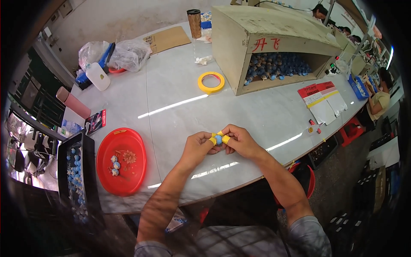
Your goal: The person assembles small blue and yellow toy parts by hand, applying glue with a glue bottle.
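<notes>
Both my hands meet above the table near its front edge, around a small rounded blue piece (218, 140). My left hand (198, 147) pinches it from the left side. From the right, my right hand (239, 141) grips the same piece between its fingertips. Yellow wraps, like tape, cover several of my fingertips. Fingers hide much of the piece, so its exact kind cannot be made out. Left of my hands lies a red plastic plate (123, 184) with a few small blue and white pieces (115, 165) on it.
A yellow tape roll (211, 82) lies beyond my hands. A wooden box (231, 51) with many blue pieces stands behind it. Printed sheets (323, 103) lie at right. A black tray (87, 147), pink tumbler (73, 103) and plastic bags (130, 55) are left. Another person (379, 100) sits far right.
</notes>
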Tool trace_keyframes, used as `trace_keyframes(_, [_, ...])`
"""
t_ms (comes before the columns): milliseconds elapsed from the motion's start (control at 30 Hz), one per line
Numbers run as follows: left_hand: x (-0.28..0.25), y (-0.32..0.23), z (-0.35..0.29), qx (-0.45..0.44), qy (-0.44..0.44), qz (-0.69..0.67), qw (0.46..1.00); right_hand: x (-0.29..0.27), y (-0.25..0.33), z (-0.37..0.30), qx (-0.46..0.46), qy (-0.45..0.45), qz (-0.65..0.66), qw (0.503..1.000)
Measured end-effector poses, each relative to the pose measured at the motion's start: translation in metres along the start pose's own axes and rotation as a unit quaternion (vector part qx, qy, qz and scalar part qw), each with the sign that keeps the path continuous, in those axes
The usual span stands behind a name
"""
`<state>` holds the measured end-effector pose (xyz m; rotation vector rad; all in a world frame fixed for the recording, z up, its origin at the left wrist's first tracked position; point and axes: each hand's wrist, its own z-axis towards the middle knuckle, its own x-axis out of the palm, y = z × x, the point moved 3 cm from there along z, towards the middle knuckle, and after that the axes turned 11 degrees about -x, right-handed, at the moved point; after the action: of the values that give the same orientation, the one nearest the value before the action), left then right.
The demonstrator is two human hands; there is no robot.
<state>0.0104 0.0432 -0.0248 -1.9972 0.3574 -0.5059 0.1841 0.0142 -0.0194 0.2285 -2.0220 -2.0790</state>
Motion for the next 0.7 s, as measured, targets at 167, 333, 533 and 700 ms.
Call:
trace_keyframes(167, [-0.0034, -0.0008, 0.0001, -0.012, 0.022, -0.009, 1.0, 0.0019, 0.0041, -0.0006, -0.014, -0.008, -0.001, 1.0])
trace_keyframes(333, [-0.0031, -0.0009, 0.0, -0.014, 0.038, -0.012, 0.999, 0.0002, 0.0017, -0.0005, -0.018, -0.007, 0.0, 1.0])
trace_keyframes(533, [-0.0028, -0.0023, -0.0013, -0.021, 0.04, -0.013, 0.999, 0.0006, -0.0014, 0.0011, -0.022, -0.012, -0.008, 1.0])
trace_keyframes(700, [-0.0014, -0.0026, -0.0015, -0.031, 0.026, -0.008, 0.999, 0.0004, -0.0006, 0.0004, -0.007, -0.023, -0.014, 1.0])
